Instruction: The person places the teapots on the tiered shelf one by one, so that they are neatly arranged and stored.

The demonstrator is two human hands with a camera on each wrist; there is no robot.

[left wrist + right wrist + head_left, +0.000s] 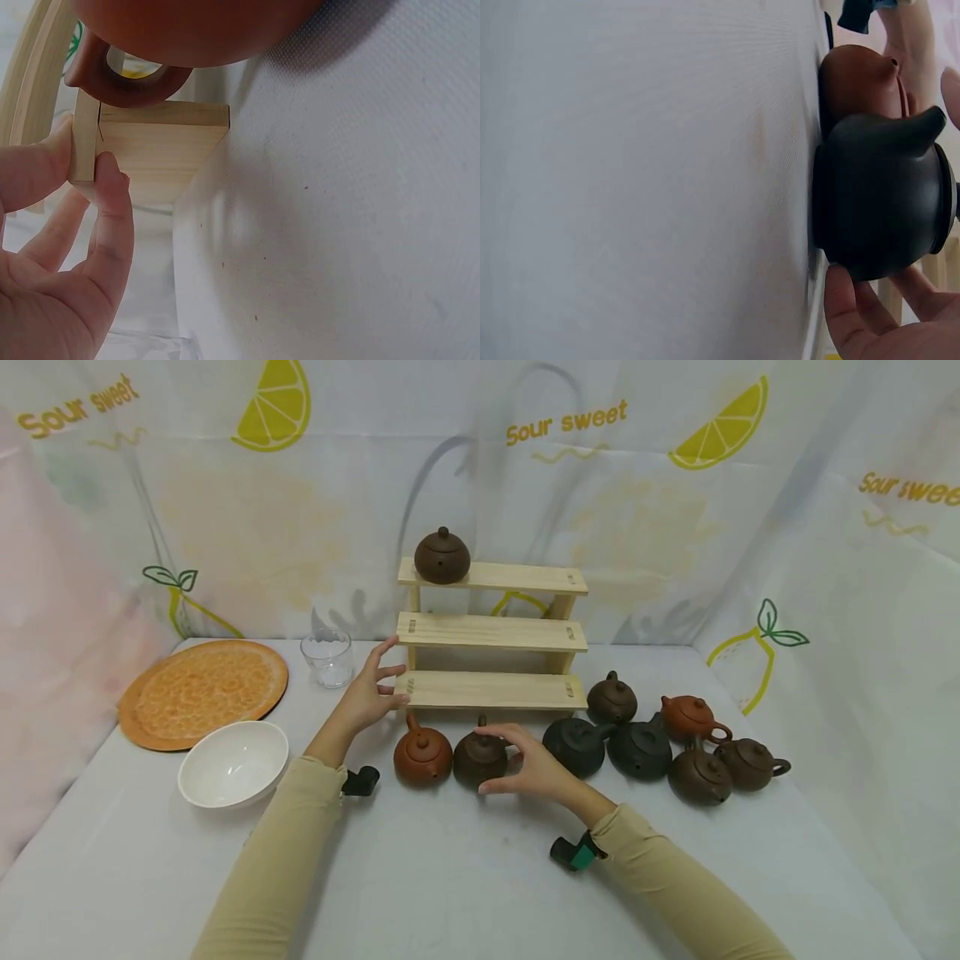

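At the left end of the bottom board of a three-tier wooden display stand (491, 691), my left hand (365, 693) pinches the board's edge. The left wrist view shows fingertips on both faces of that board (85, 142). My right hand (543, 768) curves round a dark brown teapot (471, 762), which stands on the cloth before the stand. In the right wrist view its fingers touch one side of the teapot (877, 195), with the thumb near the spout. A reddish-brown teapot (422, 760) stands just left of it. Another dark brown teapot (442, 558) sits on the top board.
Several teapots cluster at the right, among them a black teapot (573, 747) close by my right hand and a red teapot (690, 718). A white bowl (234, 766), a glass (327, 658) and a round orange mat (202, 693) lie at the left. Printed curtains hang behind.
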